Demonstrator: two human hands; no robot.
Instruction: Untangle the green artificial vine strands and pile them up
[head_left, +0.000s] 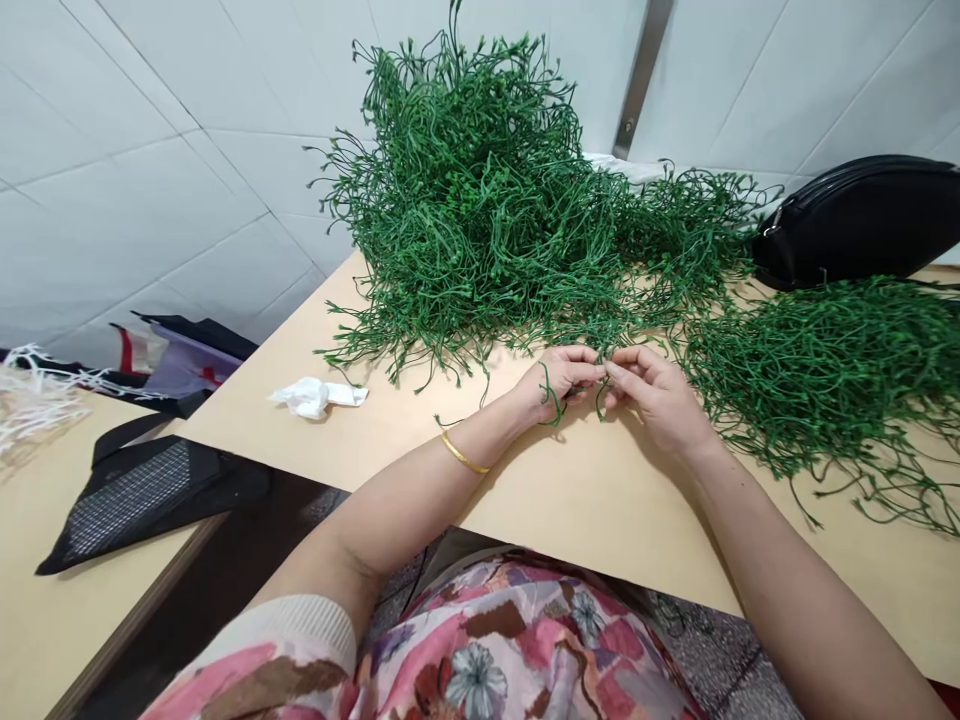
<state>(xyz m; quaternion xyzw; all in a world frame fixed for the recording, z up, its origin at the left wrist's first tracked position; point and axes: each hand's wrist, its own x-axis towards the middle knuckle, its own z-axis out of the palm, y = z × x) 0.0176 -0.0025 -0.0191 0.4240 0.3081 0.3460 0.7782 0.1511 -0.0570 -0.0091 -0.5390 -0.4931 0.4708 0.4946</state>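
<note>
My left hand (564, 382) and my right hand (651, 388) meet fingertip to fingertip over the table. Pinched between them is a thin green cord (552, 395); one bit of it curls over the left hand and another hangs below the fingertips. Both hands are closed on it, though the exact spot where it is held is mostly covered by the fingers. Just beyond them rises a big tangled heap of green cords (480, 200) with small knotted-looking ends. To the right of my right hand lies a second, lower pile of green cords (810, 370).
A crumpled white tissue (309, 398) lies on the beige table (405, 440) at left. A black bag (862, 220) stands at the back right against the tiled wall (247, 90). Another table at left bears a black mesh pouch (135, 490) and white cords (37, 395).
</note>
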